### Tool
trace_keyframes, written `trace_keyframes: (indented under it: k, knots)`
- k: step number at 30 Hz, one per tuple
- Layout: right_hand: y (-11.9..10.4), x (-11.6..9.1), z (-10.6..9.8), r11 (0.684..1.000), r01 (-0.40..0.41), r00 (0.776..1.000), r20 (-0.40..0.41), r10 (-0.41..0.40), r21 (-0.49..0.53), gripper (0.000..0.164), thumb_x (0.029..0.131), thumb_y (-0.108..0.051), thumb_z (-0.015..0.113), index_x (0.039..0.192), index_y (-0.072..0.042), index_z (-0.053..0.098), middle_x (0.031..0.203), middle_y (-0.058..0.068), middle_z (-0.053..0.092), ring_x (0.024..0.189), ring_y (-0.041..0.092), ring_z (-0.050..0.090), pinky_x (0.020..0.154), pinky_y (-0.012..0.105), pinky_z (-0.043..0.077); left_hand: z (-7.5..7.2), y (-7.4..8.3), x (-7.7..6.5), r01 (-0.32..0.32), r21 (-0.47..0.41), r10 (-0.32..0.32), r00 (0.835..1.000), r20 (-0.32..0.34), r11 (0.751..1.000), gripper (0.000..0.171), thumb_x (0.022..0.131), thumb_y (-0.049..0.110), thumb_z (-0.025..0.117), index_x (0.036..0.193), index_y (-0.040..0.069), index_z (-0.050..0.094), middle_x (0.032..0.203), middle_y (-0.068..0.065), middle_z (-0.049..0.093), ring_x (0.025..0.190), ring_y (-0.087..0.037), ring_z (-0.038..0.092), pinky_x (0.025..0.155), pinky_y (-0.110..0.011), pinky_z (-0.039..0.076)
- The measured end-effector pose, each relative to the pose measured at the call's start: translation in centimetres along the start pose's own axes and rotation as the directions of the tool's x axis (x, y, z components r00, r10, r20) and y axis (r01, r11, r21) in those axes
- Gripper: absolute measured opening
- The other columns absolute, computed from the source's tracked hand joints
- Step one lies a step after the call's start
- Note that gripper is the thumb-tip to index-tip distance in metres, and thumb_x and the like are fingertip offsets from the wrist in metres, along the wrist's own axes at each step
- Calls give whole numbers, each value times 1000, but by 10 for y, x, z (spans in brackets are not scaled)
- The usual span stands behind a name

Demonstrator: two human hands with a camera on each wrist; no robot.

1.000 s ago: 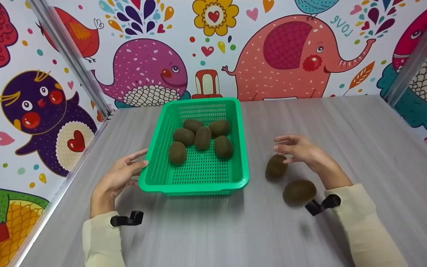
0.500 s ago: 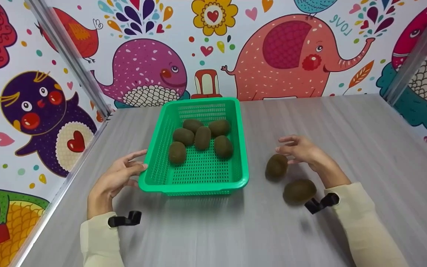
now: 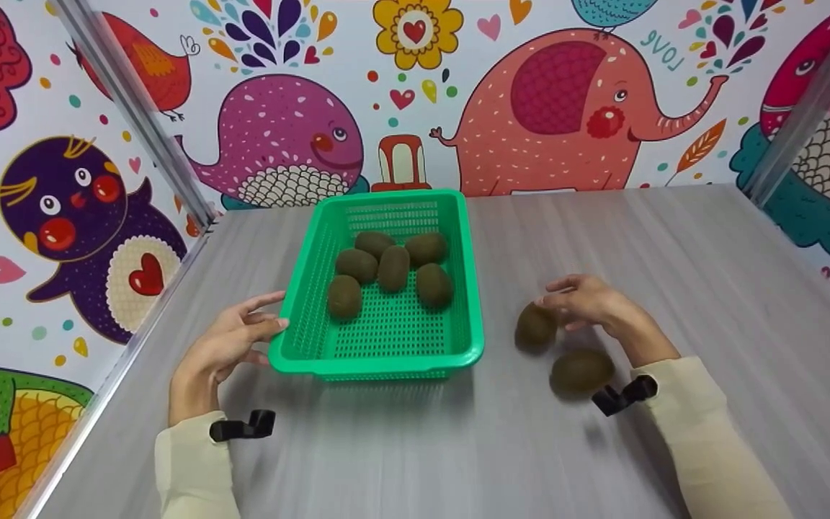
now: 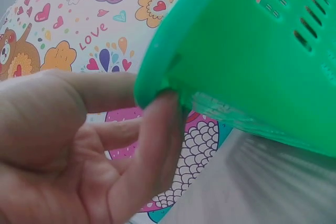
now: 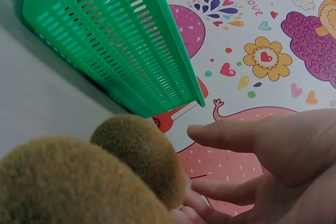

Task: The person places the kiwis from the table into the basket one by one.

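My left hand (image 3: pixel 224 346) holds the left rim of a green plastic basket (image 3: pixel 289 366), thumb and fingers pinching its edge in the left wrist view. Several brown kiwis (image 3: pixel 393 269) lie in the basket, mostly in its far half. To the right of it, my right hand (image 3: pixel 595 304) is over the far side of a loose kiwi (image 3: pixel 536 328). In the right wrist view the thumb stands apart from this kiwi (image 5: pixel 139 156), while some fingertips lie close behind it; contact is hard to tell. A second loose kiwi (image 3: pixel 582 373) lies nearer the wrist.
Everything stands on a grey wood-grain table (image 3: pixel 400 447). Walls printed with cartoon animals (image 3: pixel 552 115) rise behind and at the sides, with metal posts (image 3: pixel 134 108) at the corners. A black wrist mount (image 3: pixel 624 395) sits close to the nearer loose kiwi.
My right hand has come down and slightly toward me onto the farther loose kiwi, its fingers drawing closer together. The left hand and basket have hardly moved.
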State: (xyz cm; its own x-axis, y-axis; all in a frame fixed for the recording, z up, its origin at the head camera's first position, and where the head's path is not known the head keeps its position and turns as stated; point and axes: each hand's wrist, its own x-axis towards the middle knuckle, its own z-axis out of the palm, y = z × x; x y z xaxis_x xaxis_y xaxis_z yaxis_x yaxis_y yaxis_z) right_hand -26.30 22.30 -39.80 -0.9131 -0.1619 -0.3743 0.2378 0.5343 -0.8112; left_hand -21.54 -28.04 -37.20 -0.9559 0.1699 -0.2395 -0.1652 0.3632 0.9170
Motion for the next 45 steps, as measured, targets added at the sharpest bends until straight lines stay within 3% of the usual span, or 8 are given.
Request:
trace_keyframes:
  k: [5, 10, 17, 26, 31, 37, 45]
  knots:
    - [3, 1, 0, 999, -48, 997, 55, 47, 3, 75, 95, -40, 68, 145, 7, 39, 118, 13, 55, 106, 23, 57, 81, 29, 61, 1, 2, -1, 5, 51, -4, 1000, -14, 999, 67, 101, 22, 61, 157, 6, 30, 139, -27, 55, 93, -11, 70, 68, -32, 63]
    - [4, 2, 3, 997, -63, 996, 56, 65, -49, 76, 93, -45, 68, 139, 10, 44, 113, 12, 55, 103, 23, 59, 80, 31, 63, 1, 4, -2, 11, 82, -8, 1000, -26, 997, 65, 101, 24, 61, 157, 7, 32, 139, -27, 55, 94, -12, 70, 69, -32, 63]
    - [4, 2, 7, 991, -61, 995, 66, 68, -115, 83, 91, -50, 70, 139, 13, 43, 126, 24, 57, 115, 35, 64, 87, 39, 62, 1, 3, -3, 10, 107, -7, 999, -35, 994, 65, 101, 26, 62, 156, 8, 34, 136, -27, 57, 95, -14, 70, 71, -35, 64]
    - [6, 2, 10, 992, -43, 993, 103, 56, -119, 91, 89, -47, 73, 144, 15, 34, 128, 27, 58, 110, 34, 68, 90, 42, 61, 0, 4, -4, 14, 116, -11, 1000, -25, 993, 66, 100, 24, 63, 156, 8, 34, 137, -27, 56, 95, -15, 70, 69, -32, 63]
    - [6, 3, 11, 997, -32, 994, 103, 39, -66, 88, 89, -40, 75, 146, 12, 33, 131, 25, 56, 109, 31, 65, 91, 42, 60, 0, 5, -3, 20, 88, -18, 1000, -20, 996, 65, 99, 21, 63, 156, 8, 34, 138, -28, 56, 91, -12, 70, 67, -30, 63]
    - [6, 4, 14, 999, 28, 989, 141, -33, 37, 66, 91, -25, 73, 140, 6, 43, 142, 26, 48, 106, 26, 62, 93, 43, 59, 1, 5, -2, 3, 81, -2, 1000, -10, 997, 65, 99, 21, 64, 156, 6, 35, 136, -28, 58, 90, -11, 70, 67, -31, 63]
    - [5, 1, 16, 1000, 10, 992, 122, -12, 17, 63, 88, -26, 75, 139, -1, 49, 136, 19, 51, 109, 29, 63, 94, 38, 59, 0, 4, -2, 20, 92, -18, 1000, -24, 996, 63, 99, 19, 63, 155, 8, 36, 139, -29, 55, 91, -12, 70, 68, -32, 63]
